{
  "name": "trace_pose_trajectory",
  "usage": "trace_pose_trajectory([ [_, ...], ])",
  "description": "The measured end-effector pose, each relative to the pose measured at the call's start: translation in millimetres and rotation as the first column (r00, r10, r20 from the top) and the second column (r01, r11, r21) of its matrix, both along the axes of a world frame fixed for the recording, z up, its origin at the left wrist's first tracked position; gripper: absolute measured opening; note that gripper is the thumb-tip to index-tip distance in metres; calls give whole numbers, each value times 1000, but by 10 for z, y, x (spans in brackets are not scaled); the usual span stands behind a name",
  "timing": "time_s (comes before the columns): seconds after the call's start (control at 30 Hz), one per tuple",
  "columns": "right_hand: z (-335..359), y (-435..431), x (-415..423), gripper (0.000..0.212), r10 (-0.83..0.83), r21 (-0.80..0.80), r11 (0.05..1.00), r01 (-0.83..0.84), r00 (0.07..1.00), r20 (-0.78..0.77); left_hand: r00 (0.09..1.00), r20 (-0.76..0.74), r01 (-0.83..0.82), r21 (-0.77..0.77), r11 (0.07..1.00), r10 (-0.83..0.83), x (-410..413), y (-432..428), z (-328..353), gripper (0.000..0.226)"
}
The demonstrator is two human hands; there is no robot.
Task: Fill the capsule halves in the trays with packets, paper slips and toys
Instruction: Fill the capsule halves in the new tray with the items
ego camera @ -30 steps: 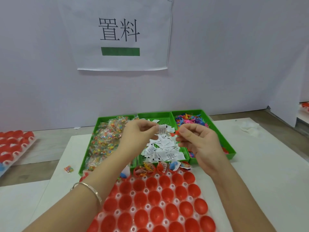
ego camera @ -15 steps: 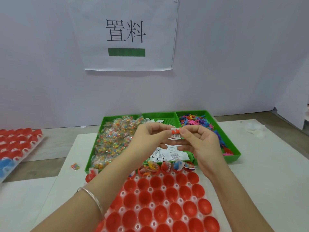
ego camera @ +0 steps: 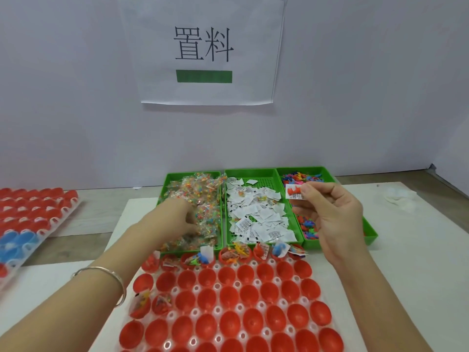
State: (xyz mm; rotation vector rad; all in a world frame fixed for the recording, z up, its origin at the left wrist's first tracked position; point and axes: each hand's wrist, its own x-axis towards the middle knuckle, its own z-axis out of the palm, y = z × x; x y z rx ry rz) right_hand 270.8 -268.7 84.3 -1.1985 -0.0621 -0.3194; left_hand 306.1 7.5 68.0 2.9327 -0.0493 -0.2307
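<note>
Bench stock by material, as it lies before me.
- Capsule halves [ego camera: 228, 295]: red plastic, smooth and glossy.
- Capsule tray [ego camera: 237, 284]: translucent white plastic, shiny.
- Bins [ego camera: 369, 228]: green plastic with a dull sheen.
- Packets [ego camera: 200, 191], under my left hand [ego camera: 175, 217]: clear crinkled film that glints.
- Paper slips [ego camera: 264, 219]: matt white printed paper.
- Held slip [ego camera: 295, 197], pinched in my right hand [ego camera: 335, 217]: the same paper.
- Toys [ego camera: 308, 224]: coloured plastic.
- Bracelet [ego camera: 114, 278]: polished metal.
- Wall sign [ego camera: 208, 52]: matt paper.
- Tabletop [ego camera: 101, 199]: wood.

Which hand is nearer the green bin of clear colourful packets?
Left. The left hand is inside the green packet bin; the right hand hovers over the green toy bin, pinching a white paper slip.
</note>
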Motion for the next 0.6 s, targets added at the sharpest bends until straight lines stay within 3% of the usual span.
trace_pose_trajectory([
  [0.2,24,15,-12,17,-4,-14,1000,4,1000,2,997,-8,75,-13,997,-75,-25,-12,-38,21],
  [0.33,26,7,-13,15,-8,-21,1000,8,1000,3,1000,-4,30,69,997,-30,-19,3,-8,6],
  [0.4,27,6,-19,15,-9,-34,999,9,1000,5,999,30,-27,91,995,24,-19,19,-6,9],
  [0.47,29,9,-23,19,1,-30,1000,-1,1000,2,991,97,-91,-3,996,91,-22,56,-4,16],
  [0.53,30,23,-25,22,30,-13,999,-30,999,-10,964,197,-137,-211,968,179,-55,83,14,16],
  [0.6,31,42,-29,23,67,0,998,-67,998,-18,930,217,-159,-494,855,298,-123,67,66,11],
])
